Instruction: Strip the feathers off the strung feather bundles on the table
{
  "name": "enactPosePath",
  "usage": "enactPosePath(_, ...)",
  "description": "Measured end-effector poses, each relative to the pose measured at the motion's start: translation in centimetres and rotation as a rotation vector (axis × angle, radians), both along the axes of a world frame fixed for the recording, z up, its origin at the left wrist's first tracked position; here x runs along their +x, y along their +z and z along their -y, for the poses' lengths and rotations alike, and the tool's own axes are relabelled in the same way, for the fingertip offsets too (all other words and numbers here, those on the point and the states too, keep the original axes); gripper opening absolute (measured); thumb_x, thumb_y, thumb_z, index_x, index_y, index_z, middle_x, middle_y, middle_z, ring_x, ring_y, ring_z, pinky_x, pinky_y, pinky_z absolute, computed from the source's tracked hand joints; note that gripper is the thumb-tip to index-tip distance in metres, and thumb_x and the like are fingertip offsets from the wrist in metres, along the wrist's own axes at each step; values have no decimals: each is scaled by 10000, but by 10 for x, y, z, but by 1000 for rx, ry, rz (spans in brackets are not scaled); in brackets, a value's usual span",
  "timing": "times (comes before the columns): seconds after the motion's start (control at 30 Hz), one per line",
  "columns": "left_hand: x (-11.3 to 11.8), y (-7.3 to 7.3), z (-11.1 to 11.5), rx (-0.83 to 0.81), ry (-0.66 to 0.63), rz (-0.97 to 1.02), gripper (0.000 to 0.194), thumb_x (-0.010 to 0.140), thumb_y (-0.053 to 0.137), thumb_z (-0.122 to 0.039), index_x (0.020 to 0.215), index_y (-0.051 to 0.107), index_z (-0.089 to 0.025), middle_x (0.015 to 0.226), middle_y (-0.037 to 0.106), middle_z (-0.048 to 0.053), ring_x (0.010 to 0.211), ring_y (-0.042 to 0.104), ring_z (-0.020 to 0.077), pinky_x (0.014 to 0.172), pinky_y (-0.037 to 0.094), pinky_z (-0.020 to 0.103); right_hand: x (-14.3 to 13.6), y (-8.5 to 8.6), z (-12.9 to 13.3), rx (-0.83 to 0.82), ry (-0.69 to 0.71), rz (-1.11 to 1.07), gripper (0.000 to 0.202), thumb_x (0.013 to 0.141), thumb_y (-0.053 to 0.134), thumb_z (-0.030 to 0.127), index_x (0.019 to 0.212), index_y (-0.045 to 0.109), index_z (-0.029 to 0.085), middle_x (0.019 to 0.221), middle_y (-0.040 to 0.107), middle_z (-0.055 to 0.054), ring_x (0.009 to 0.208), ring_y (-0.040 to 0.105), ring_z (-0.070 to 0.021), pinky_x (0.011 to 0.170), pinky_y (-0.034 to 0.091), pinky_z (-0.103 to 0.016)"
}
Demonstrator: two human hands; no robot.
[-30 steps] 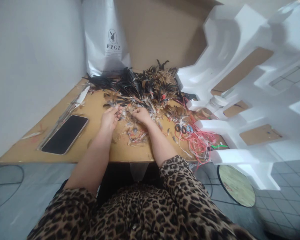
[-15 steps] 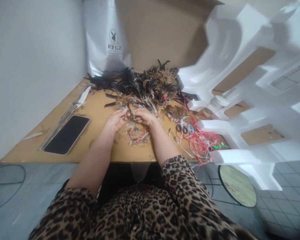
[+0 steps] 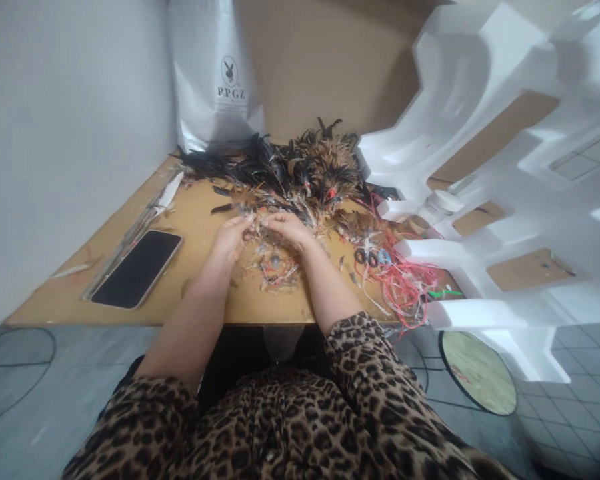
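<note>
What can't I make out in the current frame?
- Head view: whatever is between the fingertips of the left hand and right hand; too small and blurred, so grip is uncertain.
- Head view: the underside of the feather pile; hidden by its upper feathers.
- Head view: small print on the silvery bag, too small; its top, cut off by the upper edge.

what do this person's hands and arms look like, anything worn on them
Both hands, left and right, look bare: no gloves. Tan-and-black leopard-print sleeves end around the elbows, leaving the forearms uncovered. No watch or bracelet shows.
</note>
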State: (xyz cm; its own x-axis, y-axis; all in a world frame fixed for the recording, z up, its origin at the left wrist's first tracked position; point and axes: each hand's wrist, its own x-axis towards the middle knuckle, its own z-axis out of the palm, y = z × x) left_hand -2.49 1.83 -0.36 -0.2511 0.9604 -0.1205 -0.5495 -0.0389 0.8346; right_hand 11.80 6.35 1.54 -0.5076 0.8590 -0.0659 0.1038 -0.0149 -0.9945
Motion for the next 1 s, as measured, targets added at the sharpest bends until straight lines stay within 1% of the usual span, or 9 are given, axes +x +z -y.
enactPosePath(0.07, 0, 0, 0, 4, 10, 0, 146, 605, 740, -184, 665, 646, -89, 492, 530, -6, 425, 445, 28, 374, 263, 125, -3, 1, 2, 65, -33, 34, 356, 616, 674, 434, 739, 627, 103, 483, 456, 62, 427, 310, -23, 437, 226, -176)
enactPosePath(0.13, 0, 0, 0, 4, 20, -4, 156, 599, 741, -188, 675, 649, -87, 491, 527, -8, 422, 437, 26, 374, 256, 127, -4, 1, 1, 139, -120, 40, 368, 615, 658, 456, 700, 619, 100, 533, 492, 47, 476, 354, -32, 485, 280, -178)
enactPosePath(0.2, 1, 0, 0, -3, 30, -10, 158, 599, 739, -184, 686, 653, -85, 502, 534, -6, 424, 438, 24, 375, 255, 128, -5, 1, -1, 211, -212, 26, 358, 620, 644, 457, 663, 602, 104, 553, 498, 44, 506, 375, -40, 523, 311, -184)
enactPosePath(0.27, 1, 1, 0, -9, 37, -15, 151, 602, 736, -178, 690, 655, -85, 511, 540, -5, 428, 440, 23, 378, 256, 128, -5, 1, -1, 252, -229, 30, 347, 621, 641, 446, 644, 593, 104, 556, 496, 43, 516, 381, -43, 541, 322, -190)
enactPosePath(0.43, 3, 1, 1, -3, 25, -18, 157, 599, 740, -185, 682, 651, -87, 536, 566, 8, 431, 452, 31, 379, 260, 137, -7, 2, 5, 287, -11, 165, 359, 611, 649, 451, 656, 625, 95, 559, 512, 37, 523, 383, -47, 535, 302, -196)
enactPosePath(0.5, 4, 1, 1, -1, 18, -15, 154, 595, 740, -183, 673, 648, -87, 551, 578, 13, 433, 459, 32, 378, 261, 140, -9, 0, 6, 283, 39, 183, 335, 619, 643, 427, 650, 631, 94, 565, 529, 32, 532, 401, -50, 541, 309, -195)
enactPosePath(0.67, 3, -1, 0, -5, 8, -4, 123, 617, 726, -161, 675, 648, -84, 523, 566, 10, 435, 469, 35, 385, 289, 134, -10, -5, 3, 140, 10, 32, 198, 599, 659, 292, 654, 626, 105, 573, 561, 31, 530, 441, -44, 543, 340, -180)
enactPosePath(0.83, 2, -1, 0, -7, -6, 27, 73, 669, 687, -127, 726, 659, -90, 631, 627, 32, 509, 536, 46, 405, 350, 120, -5, -1, 0, -130, -108, -101, 227, 619, 673, 343, 683, 588, 143, 443, 437, 80, 363, 280, -17, 380, 152, -174)
enactPosePath(1.0, 3, 0, 2, -40, -93, 85, 47, 694, 661, -101, 738, 645, -95, 658, 641, 32, 516, 565, 55, 392, 371, 117, -8, -1, 0, -146, -180, -219, 216, 612, 693, 308, 721, 592, 151, 396, 384, 99, 341, 253, -14, 361, 120, -165)
